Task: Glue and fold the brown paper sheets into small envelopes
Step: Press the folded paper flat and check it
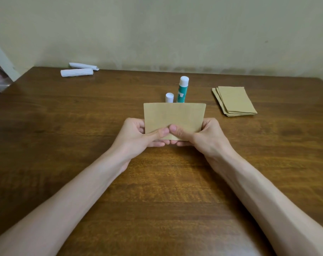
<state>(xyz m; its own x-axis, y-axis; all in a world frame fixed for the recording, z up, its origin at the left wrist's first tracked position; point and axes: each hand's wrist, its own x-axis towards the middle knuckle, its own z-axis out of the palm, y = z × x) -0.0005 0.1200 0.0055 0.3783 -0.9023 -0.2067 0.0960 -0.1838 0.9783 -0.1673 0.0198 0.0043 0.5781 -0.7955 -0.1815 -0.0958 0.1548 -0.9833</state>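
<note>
A brown paper sheet (174, 116) is held upright above the middle of the wooden table (83, 117). My left hand (138, 134) pinches its lower left part, thumb on the front and fingers behind. My right hand (203, 134) pinches the lower right part the same way, and the two thumbs nearly meet at the sheet's bottom centre. Behind the sheet stands a teal glue stick (182, 89) with a white top, and a white cap (169, 97) stands beside it. The lower parts of both are hidden by the sheet.
A fanned stack of brown paper sheets (234, 101) lies on the table at the right. Two white paper rolls (76, 72) lie at the far left near the wall. The table's left edge slants past a doorway.
</note>
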